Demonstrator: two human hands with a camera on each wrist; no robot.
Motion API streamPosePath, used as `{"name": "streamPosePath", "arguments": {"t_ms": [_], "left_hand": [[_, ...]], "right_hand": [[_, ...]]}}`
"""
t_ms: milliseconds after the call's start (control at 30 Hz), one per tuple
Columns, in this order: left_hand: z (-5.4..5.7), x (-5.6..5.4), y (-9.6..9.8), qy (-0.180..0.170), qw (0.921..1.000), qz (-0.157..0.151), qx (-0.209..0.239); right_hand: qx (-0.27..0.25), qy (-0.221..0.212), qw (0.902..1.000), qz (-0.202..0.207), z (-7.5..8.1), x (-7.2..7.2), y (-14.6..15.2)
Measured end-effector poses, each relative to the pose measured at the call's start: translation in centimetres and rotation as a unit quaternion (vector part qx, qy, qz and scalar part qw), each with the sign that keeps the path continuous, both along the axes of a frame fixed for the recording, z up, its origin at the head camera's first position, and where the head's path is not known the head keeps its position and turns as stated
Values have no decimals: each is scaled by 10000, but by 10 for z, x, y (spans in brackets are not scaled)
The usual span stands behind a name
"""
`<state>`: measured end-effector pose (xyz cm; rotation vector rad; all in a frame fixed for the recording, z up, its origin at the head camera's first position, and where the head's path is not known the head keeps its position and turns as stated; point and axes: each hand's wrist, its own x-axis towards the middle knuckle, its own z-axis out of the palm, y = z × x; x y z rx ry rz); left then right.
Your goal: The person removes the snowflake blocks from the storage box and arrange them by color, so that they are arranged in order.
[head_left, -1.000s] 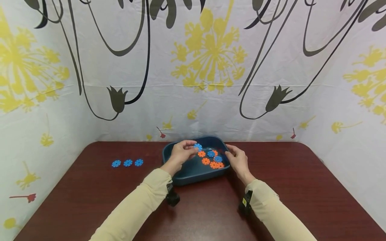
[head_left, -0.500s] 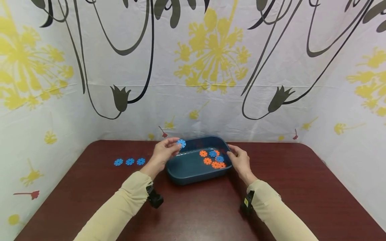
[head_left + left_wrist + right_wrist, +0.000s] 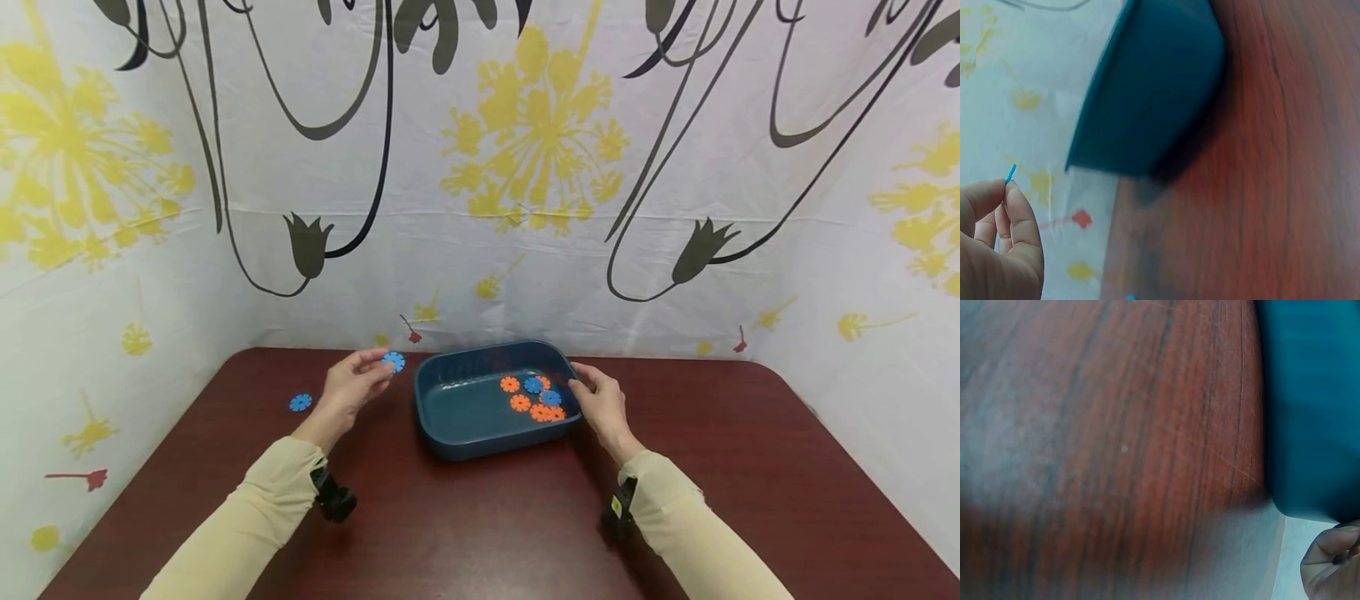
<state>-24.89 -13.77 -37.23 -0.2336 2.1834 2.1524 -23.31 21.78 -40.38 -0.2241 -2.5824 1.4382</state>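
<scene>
My left hand (image 3: 352,387) pinches a blue notched disc (image 3: 393,362) between thumb and fingertips, above the table left of the tray. Edge-on in the left wrist view, the disc (image 3: 1011,173) shows as a thin blue strip. The dark teal tray (image 3: 480,443) stands at the table's back, with my right hand (image 3: 602,406) gripping its right rim. Several orange notched discs (image 3: 520,403) and a couple of blue ones (image 3: 551,398) lie in the tray's right part, some overlapping. Another blue disc (image 3: 301,402) lies on the table left of my left hand, which hides the table behind it.
The dark red-brown wooden table (image 3: 480,525) has rounded back corners. A patterned white cloth (image 3: 480,308) rises behind it and at both sides. The tray's blank left half faces my left hand.
My left hand has carried the blue disc out of the tray and leftward over the table, now covering two of the table's blue discs. My right hand stays at the tray; the view has shifted slightly.
</scene>
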Motion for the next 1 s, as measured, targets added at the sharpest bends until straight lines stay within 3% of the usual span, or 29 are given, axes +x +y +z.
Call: {"name": "streamPosePath", "arguments": {"t_ms": [633,1000], "left_hand": [[-29,11,-85,-70,9956,760,-545],[-40,10,-123,-287,9856,1444,-836]], "right_hand": [[98,66,9999,87,0,0,1],[46,75,9999,117,-1,-1,1]]}}
